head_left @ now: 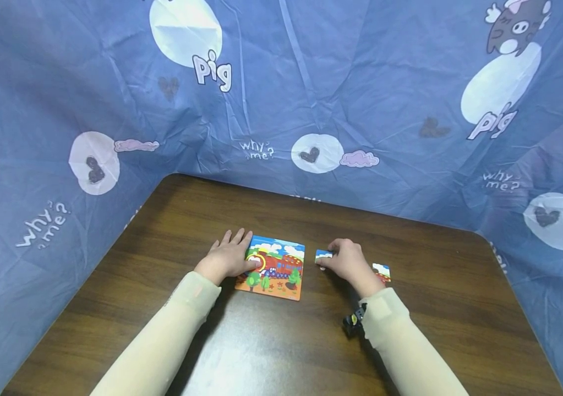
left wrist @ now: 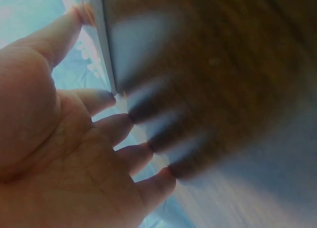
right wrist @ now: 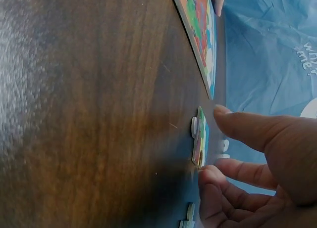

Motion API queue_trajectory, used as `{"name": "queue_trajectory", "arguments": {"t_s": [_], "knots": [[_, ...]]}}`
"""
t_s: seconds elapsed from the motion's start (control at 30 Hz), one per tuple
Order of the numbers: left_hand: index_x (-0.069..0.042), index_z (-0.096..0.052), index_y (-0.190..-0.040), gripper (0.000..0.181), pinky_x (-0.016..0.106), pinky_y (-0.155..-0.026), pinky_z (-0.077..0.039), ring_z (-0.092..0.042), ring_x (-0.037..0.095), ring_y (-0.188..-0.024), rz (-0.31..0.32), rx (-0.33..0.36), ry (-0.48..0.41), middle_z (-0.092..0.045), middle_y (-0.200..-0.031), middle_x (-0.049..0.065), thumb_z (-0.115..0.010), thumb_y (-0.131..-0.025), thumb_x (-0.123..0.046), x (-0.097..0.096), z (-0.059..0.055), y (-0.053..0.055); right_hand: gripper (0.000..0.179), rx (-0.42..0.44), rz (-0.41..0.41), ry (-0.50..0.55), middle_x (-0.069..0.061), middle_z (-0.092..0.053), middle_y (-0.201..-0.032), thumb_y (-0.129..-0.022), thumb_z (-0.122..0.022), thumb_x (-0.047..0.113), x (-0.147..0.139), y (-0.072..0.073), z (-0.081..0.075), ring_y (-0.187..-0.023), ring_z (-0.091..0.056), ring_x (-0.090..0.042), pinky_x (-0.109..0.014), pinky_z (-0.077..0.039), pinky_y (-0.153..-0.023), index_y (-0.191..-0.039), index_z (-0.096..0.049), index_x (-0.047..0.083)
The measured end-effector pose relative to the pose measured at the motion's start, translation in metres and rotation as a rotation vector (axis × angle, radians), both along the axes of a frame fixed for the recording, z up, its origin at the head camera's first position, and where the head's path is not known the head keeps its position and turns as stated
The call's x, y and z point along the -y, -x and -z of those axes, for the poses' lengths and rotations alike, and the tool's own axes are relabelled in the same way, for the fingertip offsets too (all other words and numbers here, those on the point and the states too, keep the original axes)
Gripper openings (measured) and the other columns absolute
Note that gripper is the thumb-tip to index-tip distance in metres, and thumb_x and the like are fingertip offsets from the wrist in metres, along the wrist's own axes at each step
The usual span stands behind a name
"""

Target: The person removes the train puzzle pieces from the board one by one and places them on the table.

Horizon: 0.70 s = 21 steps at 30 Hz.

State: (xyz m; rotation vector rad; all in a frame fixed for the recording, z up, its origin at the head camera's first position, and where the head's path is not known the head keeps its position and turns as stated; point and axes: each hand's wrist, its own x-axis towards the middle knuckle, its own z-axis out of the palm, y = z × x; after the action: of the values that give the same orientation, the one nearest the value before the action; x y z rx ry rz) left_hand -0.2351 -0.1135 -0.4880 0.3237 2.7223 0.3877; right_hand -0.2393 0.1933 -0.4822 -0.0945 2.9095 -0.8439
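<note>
A puzzle board (head_left: 288,289) with a colourful train picture lies on the table. My left hand (head_left: 225,260) rests at its left side, thumb on the picture and the other fingers spread straight. In the left wrist view, the left hand (left wrist: 74,154) shows its palm, fingertips down on the table. Right of the board lies a small puzzle piece (head_left: 322,254). Over it is my right hand (head_left: 349,263). In the right wrist view, the thumb stands slightly apart from the puzzle piece (right wrist: 199,139), while the bent fingers of the right hand (right wrist: 252,173) are at its near end.
A second puzzle piece (head_left: 382,269) lies beside my right wrist, partly covered by it. The brown wooden table (head_left: 202,206) is backed by a blue printed cloth (head_left: 385,99). A black device (head_left: 353,324) is strapped to the right wrist.
</note>
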Motion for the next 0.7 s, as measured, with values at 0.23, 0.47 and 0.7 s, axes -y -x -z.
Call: {"name": "queue_trajectory", "arguments": {"t_s": [0.23, 0.47, 0.7], "knots": [[-0.010, -0.012, -0.165, 0.090, 0.062, -0.117, -0.011, -0.004, 0.044, -0.151, 0.000, 0.002, 0.011, -0.008, -0.168, 0.016, -0.054, -0.101, -0.058, -0.001, -0.002, 0.001, 0.038, -0.016, -0.005, 0.085, -0.005, -0.065, -0.080, -0.089, -0.082, 0.024, 0.007, -0.004, -0.003, -0.068, -0.058, -0.019, -0.038, -0.051, -0.064, -0.114, -0.071, -0.002], [-0.010, -0.011, -0.165, 0.090, 0.061, -0.117, -0.011, -0.002, 0.044, -0.151, 0.011, -0.003, 0.010, -0.005, -0.168, 0.017, -0.055, -0.101, -0.057, -0.003, -0.004, 0.000, 0.034, -0.041, -0.070, 0.134, -0.004, -0.060, -0.075, -0.088, -0.082, 0.023, 0.020, -0.011, -0.004, -0.061, -0.054, -0.017, -0.033, -0.046, -0.056, -0.111, -0.073, 0.000], [-0.012, -0.012, -0.165, 0.093, 0.060, -0.118, -0.013, -0.001, 0.042, -0.152, 0.088, -0.042, 0.002, -0.004, -0.169, 0.014, -0.056, -0.099, -0.060, -0.017, -0.006, -0.008, 0.033, -0.012, -0.109, 0.124, -0.003, -0.061, -0.074, -0.088, -0.083, 0.027, 0.028, -0.012, 0.002, -0.060, -0.053, -0.016, -0.033, -0.045, -0.057, -0.111, -0.074, 0.004]]}}
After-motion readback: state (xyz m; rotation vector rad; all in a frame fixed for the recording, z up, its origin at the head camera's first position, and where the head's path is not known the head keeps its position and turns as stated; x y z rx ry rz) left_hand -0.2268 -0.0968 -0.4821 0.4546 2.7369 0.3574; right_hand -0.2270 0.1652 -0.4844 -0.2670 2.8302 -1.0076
